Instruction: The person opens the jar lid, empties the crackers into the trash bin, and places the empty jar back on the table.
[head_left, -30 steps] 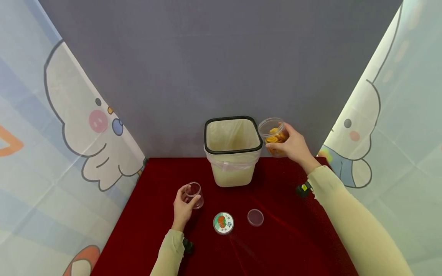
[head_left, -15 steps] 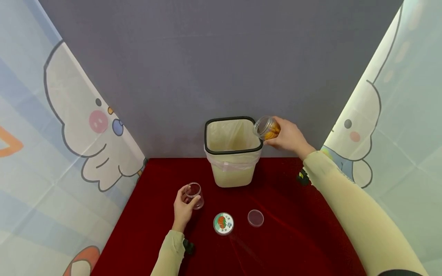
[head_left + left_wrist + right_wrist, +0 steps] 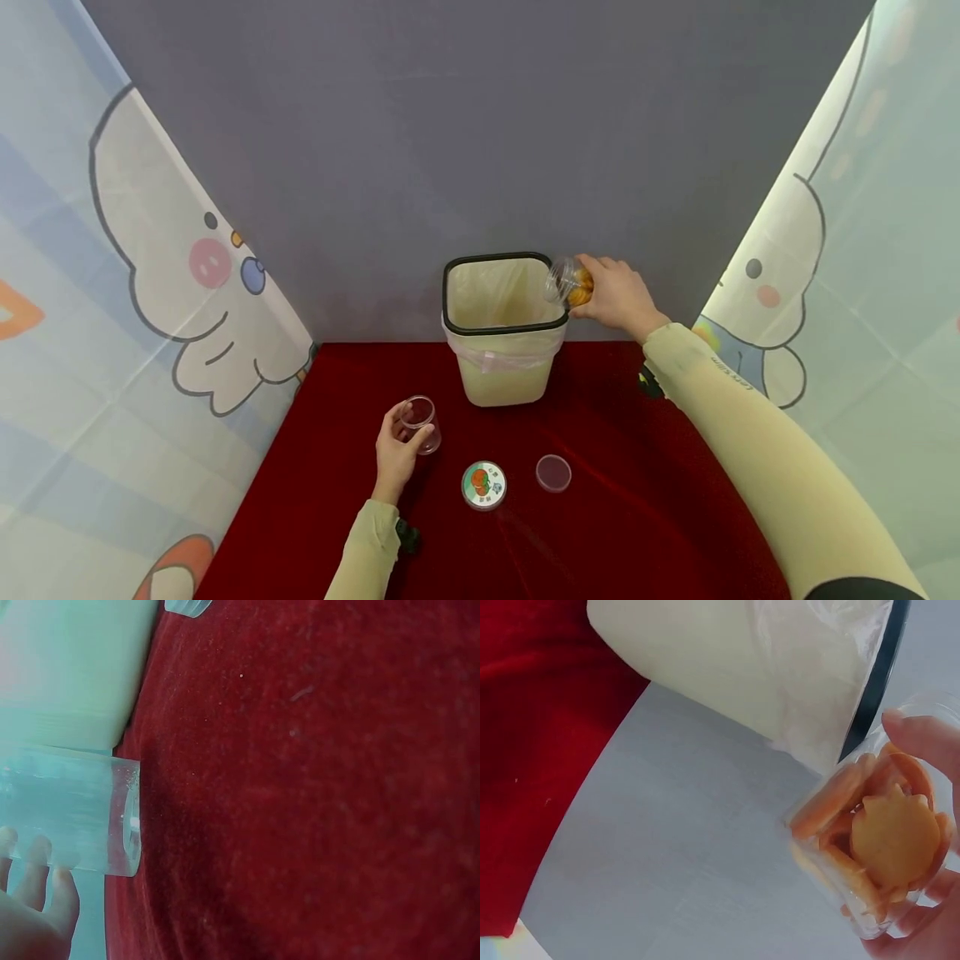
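My right hand (image 3: 618, 296) grips a clear plastic jar (image 3: 561, 283) over the right rim of a cream trash bin (image 3: 504, 379). The jar is tipped on its side, mouth toward the bin's opening. Orange biscuits (image 3: 894, 836), one with a scalloped edge, lie inside it in the right wrist view. On the left, fingers and thumb of my left hand (image 3: 395, 454) hold a second clear jar (image 3: 427, 435), upright on the red cloth with nothing inside. The left wrist view shows its base (image 3: 124, 825) at the cloth and several fingertips along its side.
A round lid with an orange fruit print (image 3: 484, 486) lies near the front middle of the red cloth (image 3: 622, 500). To its right is a plain clear lid (image 3: 553, 473). A plastic liner (image 3: 491, 360) folds over the bin's dark rim. A grey backdrop (image 3: 480, 150) stands behind.
My right hand has moved left to the bin's rim and tipped the jar from near upright onto its side. The biscuits have shifted within it. The left hand and its jar stay put.
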Action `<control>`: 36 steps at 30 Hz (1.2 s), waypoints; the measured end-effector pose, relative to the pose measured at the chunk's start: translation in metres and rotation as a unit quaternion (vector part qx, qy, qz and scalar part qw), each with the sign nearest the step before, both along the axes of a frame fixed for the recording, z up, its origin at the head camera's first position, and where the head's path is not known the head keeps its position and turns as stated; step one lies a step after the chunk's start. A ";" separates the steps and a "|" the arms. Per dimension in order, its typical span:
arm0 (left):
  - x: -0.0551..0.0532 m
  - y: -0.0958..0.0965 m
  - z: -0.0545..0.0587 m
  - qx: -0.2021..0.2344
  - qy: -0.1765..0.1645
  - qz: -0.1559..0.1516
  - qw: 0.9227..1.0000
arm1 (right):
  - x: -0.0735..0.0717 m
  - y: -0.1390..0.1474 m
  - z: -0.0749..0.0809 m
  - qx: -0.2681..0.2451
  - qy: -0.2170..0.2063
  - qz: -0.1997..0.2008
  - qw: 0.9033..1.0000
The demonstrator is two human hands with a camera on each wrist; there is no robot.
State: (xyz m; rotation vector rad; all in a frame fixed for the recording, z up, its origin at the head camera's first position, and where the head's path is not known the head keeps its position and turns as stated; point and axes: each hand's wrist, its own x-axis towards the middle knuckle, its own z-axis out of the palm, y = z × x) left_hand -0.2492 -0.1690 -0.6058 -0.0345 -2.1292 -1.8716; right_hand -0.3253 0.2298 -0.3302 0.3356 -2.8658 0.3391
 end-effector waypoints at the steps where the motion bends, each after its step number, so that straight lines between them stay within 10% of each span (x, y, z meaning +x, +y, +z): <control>1: 0.000 0.000 0.001 0.000 -0.001 -0.002 1.000 | 0.000 0.000 0.000 0.006 0.002 -0.001 1.000; 36: 0.000 0.000 -0.005 0.018 -0.002 0.001 1.000 | 0.004 -0.005 -0.006 0.072 0.107 0.052 0.990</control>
